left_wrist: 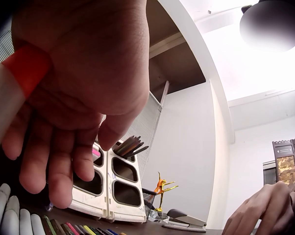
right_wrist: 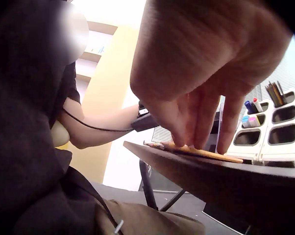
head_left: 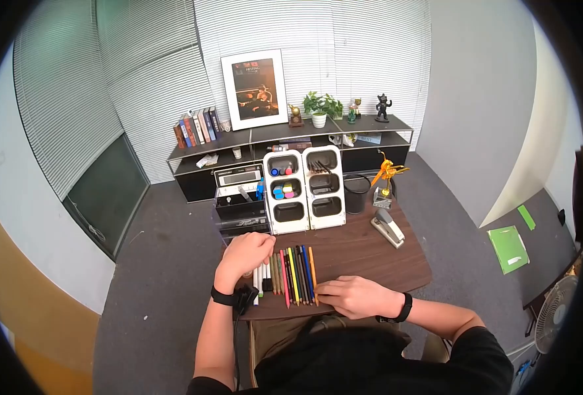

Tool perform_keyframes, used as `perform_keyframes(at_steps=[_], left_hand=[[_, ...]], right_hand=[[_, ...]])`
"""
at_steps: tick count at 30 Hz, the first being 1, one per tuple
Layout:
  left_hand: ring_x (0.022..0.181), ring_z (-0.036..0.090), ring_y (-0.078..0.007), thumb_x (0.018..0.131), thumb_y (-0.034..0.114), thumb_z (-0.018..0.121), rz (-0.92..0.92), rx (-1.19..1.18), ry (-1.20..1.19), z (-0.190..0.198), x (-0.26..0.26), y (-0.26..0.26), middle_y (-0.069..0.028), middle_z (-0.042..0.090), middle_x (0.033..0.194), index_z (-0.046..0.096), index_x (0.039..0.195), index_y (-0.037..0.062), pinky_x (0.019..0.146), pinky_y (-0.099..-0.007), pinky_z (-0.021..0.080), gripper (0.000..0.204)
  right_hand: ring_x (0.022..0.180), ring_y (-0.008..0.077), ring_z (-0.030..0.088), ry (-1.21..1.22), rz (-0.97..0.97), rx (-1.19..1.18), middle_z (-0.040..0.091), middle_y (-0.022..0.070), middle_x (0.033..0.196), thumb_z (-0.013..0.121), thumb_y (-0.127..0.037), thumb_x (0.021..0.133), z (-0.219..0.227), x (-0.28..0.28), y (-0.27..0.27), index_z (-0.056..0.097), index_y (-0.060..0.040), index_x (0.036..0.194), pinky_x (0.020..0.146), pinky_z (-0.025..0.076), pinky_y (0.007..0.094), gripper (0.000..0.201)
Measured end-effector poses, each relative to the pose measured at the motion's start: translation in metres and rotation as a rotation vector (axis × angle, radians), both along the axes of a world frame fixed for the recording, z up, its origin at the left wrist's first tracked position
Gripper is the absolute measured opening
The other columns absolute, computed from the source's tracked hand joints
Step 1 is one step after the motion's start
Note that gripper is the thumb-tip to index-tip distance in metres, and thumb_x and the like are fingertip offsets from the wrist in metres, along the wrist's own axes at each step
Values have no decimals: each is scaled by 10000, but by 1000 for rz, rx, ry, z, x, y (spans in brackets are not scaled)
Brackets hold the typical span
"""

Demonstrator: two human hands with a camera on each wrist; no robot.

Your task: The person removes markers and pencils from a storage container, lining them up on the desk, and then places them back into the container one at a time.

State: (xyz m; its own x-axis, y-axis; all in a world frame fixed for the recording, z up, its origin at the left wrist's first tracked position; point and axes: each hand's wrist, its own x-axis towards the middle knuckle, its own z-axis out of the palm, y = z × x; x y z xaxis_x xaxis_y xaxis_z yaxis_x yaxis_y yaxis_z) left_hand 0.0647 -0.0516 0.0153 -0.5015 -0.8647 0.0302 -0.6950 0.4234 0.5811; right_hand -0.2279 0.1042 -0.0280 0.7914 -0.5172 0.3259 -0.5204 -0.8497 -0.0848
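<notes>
Pens and pencils lie side by side in a row on the brown table [head_left: 370, 276]. My right hand [head_left: 352, 296] is at the row's right end; in the right wrist view its fairly straight fingertips [right_wrist: 199, 144] touch an orange pencil [right_wrist: 216, 155]. My left hand [head_left: 247, 255] is over the left end, near white markers [head_left: 256, 283]. Its fingers hang loosely in the left wrist view, above white rounded ends [left_wrist: 25, 223]. A blurred white object with an orange-red band [left_wrist: 30, 68] crosses beside that palm; whether the hand touches it is unclear.
Behind the row stands a white organizer [head_left: 308, 191] with dark compartments, some holding markers and pencils. To its left is a drawer unit [head_left: 239, 207]. A stapler [head_left: 388, 228], a golden figurine [head_left: 385, 181] and a black mesh holder [head_left: 355, 197] stand on the right.
</notes>
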Motion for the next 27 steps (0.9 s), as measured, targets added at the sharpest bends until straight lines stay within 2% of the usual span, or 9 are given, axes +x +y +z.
perform_keyframes(at_steps=[1,4,8,10,11,12,15,17,27], left_hand=[[681,751,-244,1078,374,485,-4,-4,-3,-1,0,-1,-75,761,730,734,828,44,725,-388,589,483],[686,753,-243,1074,368,483,-10,-12,-9,-2,1,-2,-76,762,732,733,827,46,724,-388,588,477],[686,753,-240,1056,345,480,-12,-21,-12,-1,0,-1,-70,765,735,725,823,53,723,-389,587,447],[684,752,-239,1052,341,478,-14,-22,-13,-1,0,-1,-69,765,736,723,823,54,720,-388,586,441],[683,752,-237,1048,336,477,-14,-25,-12,-1,0,-1,-67,765,736,721,823,55,717,-387,585,435],[683,752,-237,1048,336,477,-18,-24,-15,-1,-1,-1,-67,765,736,721,823,55,717,-387,585,435],[681,752,-234,1049,337,473,-12,-15,-13,0,0,-1,-68,766,738,721,830,56,710,-383,582,435],[681,752,-233,1048,336,471,-12,-14,-11,-1,0,0,-68,765,739,719,835,54,706,-381,581,432],[674,750,-240,1058,343,476,-17,-24,0,-2,0,-2,-76,763,737,721,824,47,710,-387,583,450]], right_hand=[[1169,297,730,-24,0,74,722,128,1330,712,-98,937,-1,0,-1,771,7,1166,965,590,415,258],[1138,333,737,-97,-30,138,719,137,1312,709,-81,946,1,-2,-5,754,-5,1226,985,600,450,294],[1119,356,740,-153,-117,127,720,142,1317,708,-86,962,4,-7,-17,741,-13,1265,1001,600,465,314],[1132,365,736,-104,-191,194,718,150,1339,714,-98,970,4,-9,-21,734,-12,1291,1017,596,473,333],[1118,364,727,-162,-165,140,724,152,1254,717,-92,957,2,-8,-22,740,-6,1242,993,594,480,298],[1118,364,727,-164,-168,141,724,152,1254,717,-92,957,1,-7,-21,740,-6,1242,993,594,480,298],[1190,342,714,-126,-152,185,733,148,1294,717,-92,957,-1,-4,-20,745,-11,1264,1033,575,466,319],[1275,319,692,-141,-108,134,735,150,1355,715,-83,957,-4,-4,-21,747,-11,1293,1063,552,450,346],[1335,293,676,-136,-90,188,725,162,1433,703,-59,954,-9,-5,-26,758,-8,1304,1065,530,431,358]])
